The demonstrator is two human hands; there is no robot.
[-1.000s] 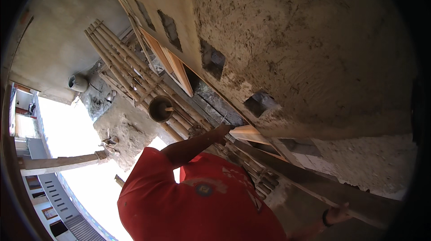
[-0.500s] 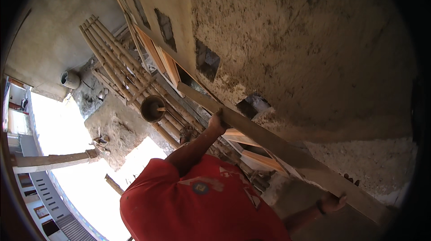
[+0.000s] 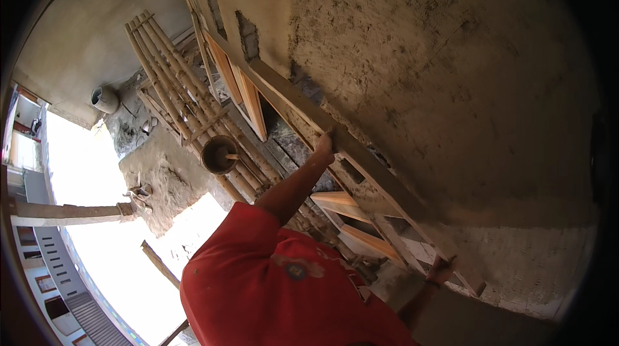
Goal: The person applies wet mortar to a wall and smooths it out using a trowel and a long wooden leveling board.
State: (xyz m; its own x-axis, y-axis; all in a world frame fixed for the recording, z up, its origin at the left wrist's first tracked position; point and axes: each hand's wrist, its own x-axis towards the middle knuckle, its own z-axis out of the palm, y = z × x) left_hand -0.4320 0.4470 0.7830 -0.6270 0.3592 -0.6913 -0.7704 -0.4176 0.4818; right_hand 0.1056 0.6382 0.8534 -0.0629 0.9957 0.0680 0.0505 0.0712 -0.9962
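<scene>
Along the rough brown plastered wall [image 3: 412,56], I have the left hand [image 3: 324,147] and right hand [image 3: 441,271] gripping a long brown wooden board [image 3: 387,188]; apparently positioning it, next needing steady two-handed control.

No word or number can be read in the scene. The red shirt [image 3: 232,288] at the near side bears a round dark emblem [image 3: 296,272] and, to its right, white print [image 3: 356,279]; both are too small and blurred to decipher.
</scene>
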